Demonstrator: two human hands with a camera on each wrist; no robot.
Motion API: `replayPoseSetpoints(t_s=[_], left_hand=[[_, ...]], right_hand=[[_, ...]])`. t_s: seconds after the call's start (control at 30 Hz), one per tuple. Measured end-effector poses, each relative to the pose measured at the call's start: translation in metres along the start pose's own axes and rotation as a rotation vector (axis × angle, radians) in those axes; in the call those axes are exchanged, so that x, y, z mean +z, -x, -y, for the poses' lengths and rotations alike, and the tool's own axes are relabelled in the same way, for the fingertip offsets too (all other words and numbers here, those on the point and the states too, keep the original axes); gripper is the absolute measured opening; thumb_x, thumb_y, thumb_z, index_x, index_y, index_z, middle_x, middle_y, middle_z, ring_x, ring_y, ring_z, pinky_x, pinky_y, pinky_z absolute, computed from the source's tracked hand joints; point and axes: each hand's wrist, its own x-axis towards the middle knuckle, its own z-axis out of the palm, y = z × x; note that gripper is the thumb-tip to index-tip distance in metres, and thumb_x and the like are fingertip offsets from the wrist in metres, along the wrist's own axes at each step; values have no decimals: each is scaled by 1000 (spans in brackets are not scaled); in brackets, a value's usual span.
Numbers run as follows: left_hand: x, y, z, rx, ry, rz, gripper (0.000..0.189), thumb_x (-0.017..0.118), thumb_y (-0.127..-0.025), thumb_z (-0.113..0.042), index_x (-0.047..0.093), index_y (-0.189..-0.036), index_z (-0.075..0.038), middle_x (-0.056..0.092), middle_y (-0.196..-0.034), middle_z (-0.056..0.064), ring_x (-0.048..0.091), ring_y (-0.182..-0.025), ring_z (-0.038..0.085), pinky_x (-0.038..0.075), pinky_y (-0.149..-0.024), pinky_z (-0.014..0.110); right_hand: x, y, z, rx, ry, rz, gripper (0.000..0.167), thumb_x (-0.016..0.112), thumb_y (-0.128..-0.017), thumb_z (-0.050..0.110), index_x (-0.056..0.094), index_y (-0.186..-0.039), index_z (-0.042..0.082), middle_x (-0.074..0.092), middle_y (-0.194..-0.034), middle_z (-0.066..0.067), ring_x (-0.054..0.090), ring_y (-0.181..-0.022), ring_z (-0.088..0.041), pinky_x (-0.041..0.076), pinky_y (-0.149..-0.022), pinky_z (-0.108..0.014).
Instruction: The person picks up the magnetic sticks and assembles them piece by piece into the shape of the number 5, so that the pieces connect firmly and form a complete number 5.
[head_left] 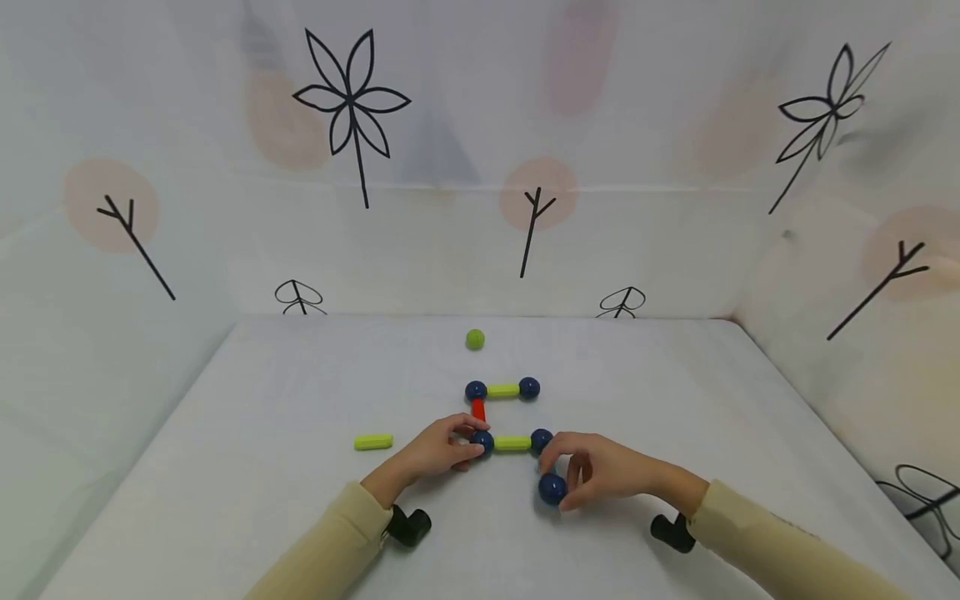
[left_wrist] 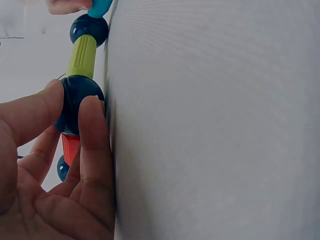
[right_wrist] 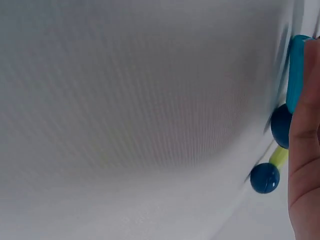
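My left hand [head_left: 442, 446] pinches a dark blue ball [left_wrist: 75, 107] between thumb and fingers. From that ball a red rod [head_left: 478, 410] runs back to another ball [head_left: 476, 391], and a lime rod [head_left: 512, 444] runs right to a third ball [head_left: 541, 440]. My right hand [head_left: 603, 468] holds a nearer dark blue ball [head_left: 552, 489] at its fingertips. Between these right-side balls lies a light blue rod [right_wrist: 296, 75], mostly hidden by fingers in the head view; a finger runs along it in the right wrist view.
Behind, another lime rod [head_left: 502, 390] ends in a dark blue ball [head_left: 529, 388]. A loose lime rod [head_left: 373, 442] lies left of my left hand. Farther back sits a small green ball [head_left: 476, 339]. White cloth covers the table [head_left: 300, 375], with patterned fabric walls [head_left: 450, 250] around it.
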Motion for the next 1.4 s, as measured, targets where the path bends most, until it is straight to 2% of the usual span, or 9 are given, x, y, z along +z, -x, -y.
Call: replayPoseSetpoints(t_s=[0.1, 0.17, 0.33, 0.57, 0.97, 1.1, 1.23, 1.4], left_hand=[[0, 0, 1, 2, -2, -1, 34, 69, -95, -13, 62, -128, -8, 59, -115, 11, 61, -72, 14, 56, -71, 29], [0, 0, 1, 3, -4, -1, 34, 69, -95, -13, 62, -128, -8, 60, -116, 11, 61, -72, 14, 56, -71, 29], [0, 1, 0, 2, -7, -3, 34, 69, -95, -13, 62, -128, -9, 59, -115, 11, 61, -72, 14, 56, -71, 29], [1, 1, -1, -8, 1, -3, 34, 69, -95, -14, 62, -128, -9, 59, -116, 11, 61, -73, 14, 56, -72, 29], [-2, 0, 0, -21, 26, -10, 36, 71, -94, -14, 62, -129, -9, 60, -117, 11, 63, -76, 16, 57, -74, 29], [-8, 4, -1, -22, 33, -23, 40, 72, -93, -16, 59, -130, -9, 61, -119, 10, 64, -81, 17, 57, -74, 31], [-20, 11, -2, 27, 3, -58, 41, 73, -92, -15, 58, -130, -7, 63, -114, 8, 63, -82, 18, 56, -69, 31], [-42, 22, 1, 142, -110, -140, 35, 74, -91, -15, 64, -122, -4, 65, -107, 9, 59, -83, 18, 51, -65, 30]], right_hand=[[4, 0, -1, -27, 36, 52, 34, 80, -84, 17, 64, -114, 11, 54, -128, -18, 64, -84, -7, 57, -71, -27], [6, 0, -2, -22, 65, 77, 31, 81, -84, 19, 65, -110, 15, 53, -131, -17, 62, -86, -5, 57, -72, -27], [8, 0, 1, -38, 134, 104, 30, 83, -82, 20, 66, -108, 17, 55, -127, -9, 58, -89, -3, 55, -75, -25], [8, 0, 4, -44, 154, 98, 30, 82, -83, 16, 65, -108, 16, 53, -122, -4, 56, -92, -3, 55, -79, -25], [7, 2, 2, -82, 151, 89, 31, 81, -84, 14, 64, -109, 15, 51, -123, -5, 55, -94, -4, 55, -80, -25], [9, 2, 5, -61, 136, 78, 31, 81, -83, 11, 64, -109, 14, 51, -124, -7, 55, -94, -3, 55, -81, -25], [11, 2, 7, -42, 128, 75, 31, 81, -82, 9, 64, -108, 14, 50, -125, -9, 56, -94, -3, 55, -82, -26], [12, 2, 6, -32, 136, 73, 32, 81, -82, 9, 64, -108, 15, 50, -125, -7, 56, -93, -2, 55, -82, -25]])
